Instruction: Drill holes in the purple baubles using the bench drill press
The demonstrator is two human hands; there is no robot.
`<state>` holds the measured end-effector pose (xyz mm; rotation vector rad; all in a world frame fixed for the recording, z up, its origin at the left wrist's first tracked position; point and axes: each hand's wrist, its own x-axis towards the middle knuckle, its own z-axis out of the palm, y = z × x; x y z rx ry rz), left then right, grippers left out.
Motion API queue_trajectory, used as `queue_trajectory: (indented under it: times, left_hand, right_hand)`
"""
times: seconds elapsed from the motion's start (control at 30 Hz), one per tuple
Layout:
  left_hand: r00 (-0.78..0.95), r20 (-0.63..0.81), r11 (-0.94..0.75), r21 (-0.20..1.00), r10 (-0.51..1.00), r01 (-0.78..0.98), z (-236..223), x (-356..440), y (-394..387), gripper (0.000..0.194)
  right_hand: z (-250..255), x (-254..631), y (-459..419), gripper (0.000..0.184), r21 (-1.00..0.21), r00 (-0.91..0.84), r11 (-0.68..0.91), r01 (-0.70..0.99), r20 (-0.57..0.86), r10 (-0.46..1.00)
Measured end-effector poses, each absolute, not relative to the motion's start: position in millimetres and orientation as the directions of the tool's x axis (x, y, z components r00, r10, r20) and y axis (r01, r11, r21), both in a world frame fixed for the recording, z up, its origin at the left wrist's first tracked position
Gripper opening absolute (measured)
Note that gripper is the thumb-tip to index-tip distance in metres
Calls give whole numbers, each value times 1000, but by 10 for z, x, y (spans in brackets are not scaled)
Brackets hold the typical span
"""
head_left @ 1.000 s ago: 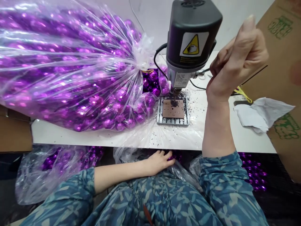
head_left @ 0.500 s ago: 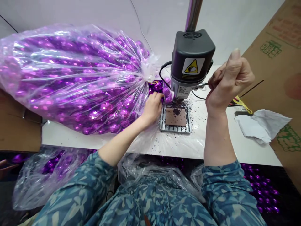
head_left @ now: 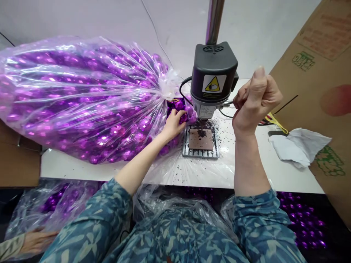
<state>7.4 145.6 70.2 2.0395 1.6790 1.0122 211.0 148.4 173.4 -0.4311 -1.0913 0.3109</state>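
Note:
My right hand [head_left: 257, 100] is closed in a fist, thumb up, around the feed lever [head_left: 228, 103] of a small black and grey drill press [head_left: 214, 69]. My left hand [head_left: 174, 122] reaches to the left of the machine. Its fingers are apart and curved over shiny purple faceted balls [head_left: 179, 105]; none is plainly gripped. Under the drill lies a brown square board [head_left: 201, 139] with dark shavings on it, on a slotted metal base [head_left: 186, 155]. The drill's tip is partly hidden by its housing and the shavings.
A large clear bag [head_left: 90, 98] full of purple balls lies left on the white table [head_left: 219, 179]. On the right are crumpled white paper [head_left: 301, 146], yellow-handled scissors [head_left: 276, 122] and a cardboard box [head_left: 320, 73]. Another person's hand [head_left: 38, 239] touches plastic at lower left.
My left hand's fingers have spread apart over the balls. My right hand stays on the lever. The view has shifted slightly, and another person's hand shows more fully at lower left.

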Motion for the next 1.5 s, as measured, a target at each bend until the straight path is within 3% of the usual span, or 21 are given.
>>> queue_trajectory:
  times: [0.07,0.17,0.27,0.37,0.5,0.77,1.0,1.2,1.37,1.5]
  left_hand:
    - [38,331,-309,825,943,472,743,70,1240,45]
    - [41,147,-146,989,988,-31,738,134,943,41]
    - [135,-56,103,924,989,-368,647,245,783,37]
    - [193,-137,214,857,972,-469,492,358,788,36]
    - [131,-162,204,875,978,-439,262,464,942,38]
    - [-84,-95,89,993,992,-72,-42,439,1135,58]
    - [8,39,-40,997,999,71,-101,445,1111,59]
    - [47,106,-113,971,993,208,-130,548,1160,59]
    - [-1,224,-204,888,975,413,-124,642,1171,57]
    - [0,245,-228,901,969,370,-129,676,1150,52]
  right_hand:
    - [1727,2108,1485,49,-487,426,874,-14,788,446]
    - [1716,2104,1508,53,-502,430,864,26,786,444]
    - [1712,2103,1527,58,-518,450,855,41,773,447]
    - [1716,2105,1519,58,-534,437,840,93,780,448]
    - [1727,2108,1480,56,-528,420,845,80,787,452]
    - [1753,2102,1428,62,-581,431,813,31,742,514]
    - [1758,2078,1455,58,-494,461,869,-36,763,453]
    - [1786,2060,1448,65,-554,463,832,0,738,491]
    - [1786,2066,1458,62,-521,462,854,-18,753,469]
    - [1775,2062,1462,61,-517,459,853,67,775,434]
